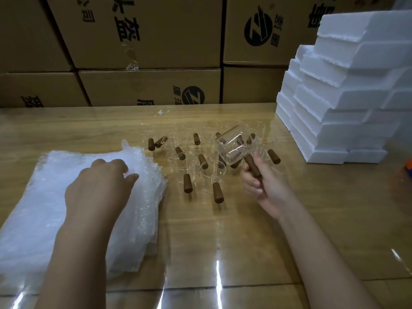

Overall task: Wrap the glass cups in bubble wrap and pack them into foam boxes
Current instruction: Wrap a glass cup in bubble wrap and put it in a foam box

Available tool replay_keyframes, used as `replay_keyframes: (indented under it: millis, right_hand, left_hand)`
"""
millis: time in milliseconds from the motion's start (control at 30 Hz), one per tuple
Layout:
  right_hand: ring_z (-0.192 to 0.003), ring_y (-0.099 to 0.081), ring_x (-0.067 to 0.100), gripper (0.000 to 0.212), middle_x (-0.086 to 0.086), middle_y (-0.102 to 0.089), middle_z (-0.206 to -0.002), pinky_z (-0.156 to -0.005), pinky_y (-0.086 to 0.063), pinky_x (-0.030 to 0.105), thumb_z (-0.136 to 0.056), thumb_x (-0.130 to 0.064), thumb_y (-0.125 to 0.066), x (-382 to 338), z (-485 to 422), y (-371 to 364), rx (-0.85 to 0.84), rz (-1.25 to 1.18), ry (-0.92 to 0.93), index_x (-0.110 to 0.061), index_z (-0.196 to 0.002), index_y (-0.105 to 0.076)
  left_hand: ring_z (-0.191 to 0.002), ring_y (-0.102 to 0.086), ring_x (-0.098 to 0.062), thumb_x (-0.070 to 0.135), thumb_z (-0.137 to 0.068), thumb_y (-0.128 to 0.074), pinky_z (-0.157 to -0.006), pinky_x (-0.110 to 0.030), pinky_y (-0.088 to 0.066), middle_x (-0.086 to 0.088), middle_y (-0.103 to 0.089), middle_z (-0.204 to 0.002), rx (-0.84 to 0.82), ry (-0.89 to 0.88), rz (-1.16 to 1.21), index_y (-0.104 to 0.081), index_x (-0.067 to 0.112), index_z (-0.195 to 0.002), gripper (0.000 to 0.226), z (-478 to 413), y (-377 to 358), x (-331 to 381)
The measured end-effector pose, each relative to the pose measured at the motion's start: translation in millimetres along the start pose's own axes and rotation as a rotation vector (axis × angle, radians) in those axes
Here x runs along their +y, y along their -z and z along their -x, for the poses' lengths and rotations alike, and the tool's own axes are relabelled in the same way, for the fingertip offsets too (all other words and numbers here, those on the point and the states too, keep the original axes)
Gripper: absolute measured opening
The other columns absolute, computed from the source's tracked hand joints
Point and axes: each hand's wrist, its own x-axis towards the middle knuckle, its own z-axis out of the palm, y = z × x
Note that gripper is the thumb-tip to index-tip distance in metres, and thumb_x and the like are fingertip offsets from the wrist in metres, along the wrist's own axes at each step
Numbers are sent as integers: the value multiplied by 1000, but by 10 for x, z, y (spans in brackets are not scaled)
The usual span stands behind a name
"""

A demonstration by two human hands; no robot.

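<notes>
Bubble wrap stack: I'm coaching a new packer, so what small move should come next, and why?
Probably lift one sheet off the bubble wrap stack with the left hand, lying on it. The right hand grips a bare glass cup by its wooden handle, raised above the other cups, so it needs wrapping.

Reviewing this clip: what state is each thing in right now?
bubble wrap: stacked flat, far edge lifted.
left hand: pinches bubble wrap's top sheet.
held cup: lifted, tilted, unwrapped.
right hand: grips held cup's handle.
other cups: upright on table, unwrapped.
foam boxes: stacked, untouched.
</notes>
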Motion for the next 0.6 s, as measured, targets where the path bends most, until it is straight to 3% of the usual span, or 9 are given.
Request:
replay_keyframes:
  millis: [167,267,333,433,533,600]
  right_hand:
    - [-38,-30,6,39,-6,-35,-50,-39,-26,17,-90,-50,-47,-19,7,-5,41,-97,-5,-13,-80,-52]
    - [-43,-43,8,37,-2,-48,-54,-41,-38,17,-87,-50,-50,-26,18,-34,61,-184,-7,-14,-79,-53]
    - [-55,-62,14,35,6,-67,-70,-47,-49,20,-90,-49,-47,-18,28,-63,60,-207,-17,-16,-79,-53]
    - [-81,-71,25,36,20,-70,-105,-60,-57,27,-95,-46,-41,-10,22,-104,37,-228,26,-15,-77,-50]
    - [-99,-68,33,39,19,-67,-116,-74,-58,37,-98,-43,-37,-13,11,-108,78,-273,97,-14,-74,-48]
    - [-107,-65,34,38,14,-66,-121,-81,-56,45,-96,-45,-40,-2,3,-106,88,-272,107,-15,-75,-48]
  left_hand:
    - [-94,-60,-33,3,-92,-47,-74,-40,-50,-10,-66,-110,229,-156,83,-67,23,-115,36,48,169,56]
    - [-76,-64,-33,-11,-81,-62,-62,-45,-53,-14,-70,-92,417,-592,156,-72,10,-99,30,115,350,220]
    - [-75,-65,-30,-9,-78,-64,-64,-44,-52,-10,-71,-87,478,-891,204,-73,9,-89,23,173,381,383]
    - [-78,-64,-26,1,-74,-66,-68,-41,-48,-1,-70,-87,401,-1124,175,-70,15,-78,15,239,245,570]
    - [-74,-65,-24,-9,-59,-78,-66,-37,-49,1,-71,-82,266,-1140,149,-66,16,-68,29,188,18,658]
    - [-72,-64,-22,-14,-55,-74,-68,-34,-48,3,-70,-81,176,-1127,102,-66,16,-69,35,162,-100,716]
